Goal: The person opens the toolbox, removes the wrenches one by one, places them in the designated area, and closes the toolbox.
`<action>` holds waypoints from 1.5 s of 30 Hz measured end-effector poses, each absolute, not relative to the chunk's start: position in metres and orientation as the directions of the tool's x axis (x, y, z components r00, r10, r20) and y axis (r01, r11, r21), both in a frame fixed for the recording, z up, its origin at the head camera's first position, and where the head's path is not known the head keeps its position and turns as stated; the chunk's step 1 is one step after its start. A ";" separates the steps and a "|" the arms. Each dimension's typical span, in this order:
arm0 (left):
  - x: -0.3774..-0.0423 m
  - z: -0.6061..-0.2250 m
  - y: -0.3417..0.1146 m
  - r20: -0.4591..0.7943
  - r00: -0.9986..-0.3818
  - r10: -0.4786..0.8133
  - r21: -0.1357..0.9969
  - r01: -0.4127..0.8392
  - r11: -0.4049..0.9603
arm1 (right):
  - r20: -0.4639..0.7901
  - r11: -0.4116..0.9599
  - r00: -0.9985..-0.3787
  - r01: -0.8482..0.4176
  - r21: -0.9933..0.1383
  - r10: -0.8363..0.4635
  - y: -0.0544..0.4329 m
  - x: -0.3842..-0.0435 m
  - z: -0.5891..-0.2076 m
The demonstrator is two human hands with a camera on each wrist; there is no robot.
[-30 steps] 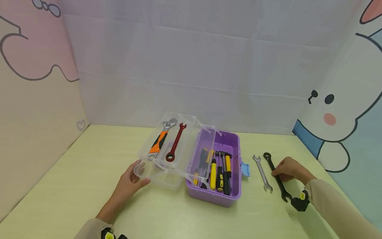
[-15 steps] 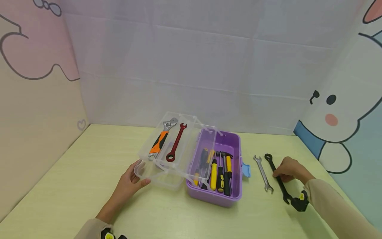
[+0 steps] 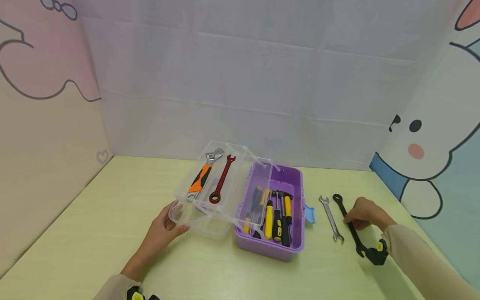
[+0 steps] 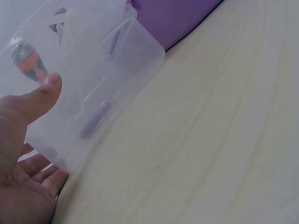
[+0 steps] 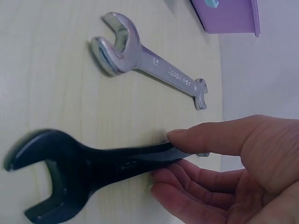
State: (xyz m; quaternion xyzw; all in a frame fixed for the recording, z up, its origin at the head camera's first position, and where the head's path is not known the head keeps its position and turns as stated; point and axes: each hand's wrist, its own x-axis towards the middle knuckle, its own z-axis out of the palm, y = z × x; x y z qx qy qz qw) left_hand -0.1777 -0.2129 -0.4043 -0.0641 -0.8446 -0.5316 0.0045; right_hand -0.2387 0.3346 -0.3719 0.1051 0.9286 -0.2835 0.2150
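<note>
My left hand [image 3: 159, 233] holds the near left end of the toolbox's clear plastic lid [image 3: 214, 227]. In the left wrist view its thumb [image 4: 42, 98] lies over the plastic and the other fingers are below. My right hand [image 3: 366, 213] pinches the middle of a black combination wrench [image 3: 354, 235] at the table's right; the right wrist view shows its open end [image 5: 60, 177] nearest the camera. A silver open-end wrench [image 3: 331, 220] lies just left of it. An orange-handled adjustable wrench [image 3: 200, 177] and a red combination wrench [image 3: 222, 181] lie in the clear tray [image 3: 240, 177].
The purple toolbox [image 3: 264, 249] stands open at centre, its blue latch [image 3: 309, 213] on the right side. Inside lie a hammer [image 3: 285, 233], a yellow-handled tool [image 3: 268, 223] and several other hand tools, some seen through clear plastic. A pale cloth wall [image 3: 240, 83] closes off the back.
</note>
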 end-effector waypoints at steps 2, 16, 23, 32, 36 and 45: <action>-0.178 -0.404 -0.213 0.075 -0.992 0.105 0.897 0.113 0.427 | -0.459 0.814 -0.887 0.308 -0.493 0.058 0.336 -0.238 -0.371; -0.178 -0.403 -0.213 0.077 -0.991 0.106 0.894 0.116 0.434 | -0.447 0.797 -0.894 0.265 -0.543 -0.007 0.334 -0.246 -0.351; -0.177 -0.402 -0.213 0.082 -0.991 0.106 0.892 0.121 0.436 | -0.425 0.800 -0.902 0.203 -0.565 -0.071 0.320 -0.252 -0.337; -0.178 -0.403 -0.212 0.065 -0.993 0.095 0.900 0.099 0.425 | -0.397 0.803 -0.908 0.132 -0.581 -0.137 0.304 -0.258 -0.324; -0.178 -0.402 -0.213 0.062 -0.994 0.089 0.897 0.095 0.431 | -0.392 0.815 -0.904 0.095 -0.571 -0.170 0.295 -0.262 -0.317; -0.179 -0.404 -0.213 0.059 -0.994 0.092 0.895 0.093 0.437 | -0.398 0.817 -0.897 0.077 -0.572 -0.194 0.276 -0.269 -0.307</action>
